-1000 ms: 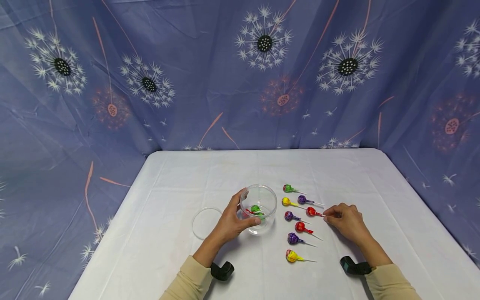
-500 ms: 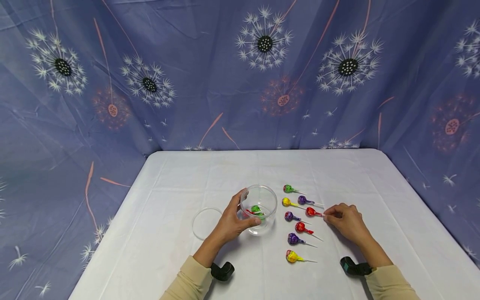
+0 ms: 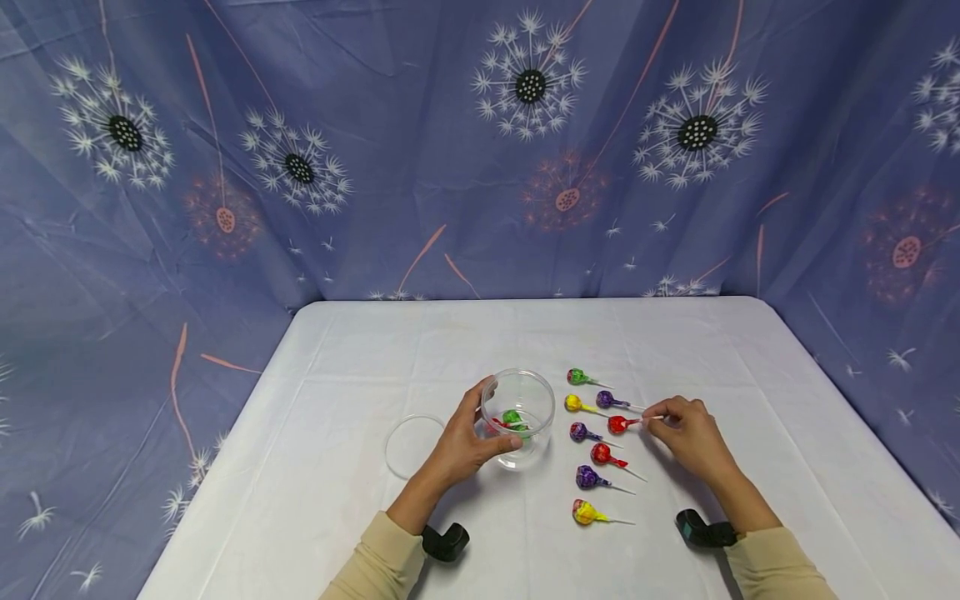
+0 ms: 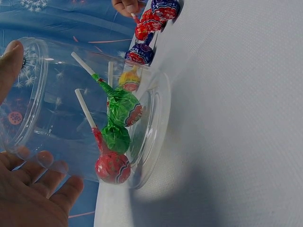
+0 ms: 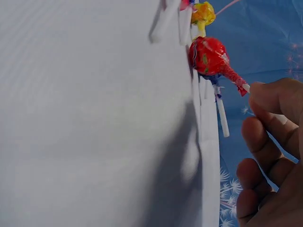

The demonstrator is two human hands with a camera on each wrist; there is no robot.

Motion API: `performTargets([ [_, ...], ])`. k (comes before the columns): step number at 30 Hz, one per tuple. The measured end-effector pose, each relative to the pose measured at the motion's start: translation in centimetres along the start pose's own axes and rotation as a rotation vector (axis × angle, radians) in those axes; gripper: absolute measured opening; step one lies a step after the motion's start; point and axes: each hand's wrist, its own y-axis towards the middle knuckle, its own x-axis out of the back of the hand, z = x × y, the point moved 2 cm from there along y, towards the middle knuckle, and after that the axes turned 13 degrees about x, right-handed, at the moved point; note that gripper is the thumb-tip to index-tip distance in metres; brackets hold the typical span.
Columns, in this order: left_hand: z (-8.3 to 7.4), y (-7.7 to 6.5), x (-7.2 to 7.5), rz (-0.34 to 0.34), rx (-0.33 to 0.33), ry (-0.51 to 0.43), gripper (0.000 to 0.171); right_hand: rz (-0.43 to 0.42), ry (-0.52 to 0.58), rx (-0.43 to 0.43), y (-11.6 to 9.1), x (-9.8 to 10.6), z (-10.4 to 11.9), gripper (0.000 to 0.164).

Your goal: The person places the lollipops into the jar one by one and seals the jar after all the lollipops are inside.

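Your left hand curls round the side of the clear jar, which stands on the worktop with a few wrapped lollipops inside. Your right hand pinches the stick of a red lollipop, raised just off the cloth among the other lollipops beside the jar. The jar's clear lid lies left of your left hand, and a blue dandelion-print cloth hangs behind and beside the white-covered worktop.

Red lollipop stick end hidden under fingers; jar rim cut off left.
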Motion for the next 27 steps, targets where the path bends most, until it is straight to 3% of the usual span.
performTargets([
  [9,0.0,0.1,0.0,0.001,0.001,-0.003,0.093,-0.012,0.057,-0.040,0.6,0.4,1.0,0.012],
  [18,0.0,0.0,-0.1,0.003,-0.001,-0.001,0.093,-0.068,0.116,0.026,1.6,1.1,2.6,0.014],
  [27,-0.2,0.0,0.0,0.005,-0.006,-0.003,0.093,-0.099,0.199,0.074,3.4,2.1,6.2,0.012],
])
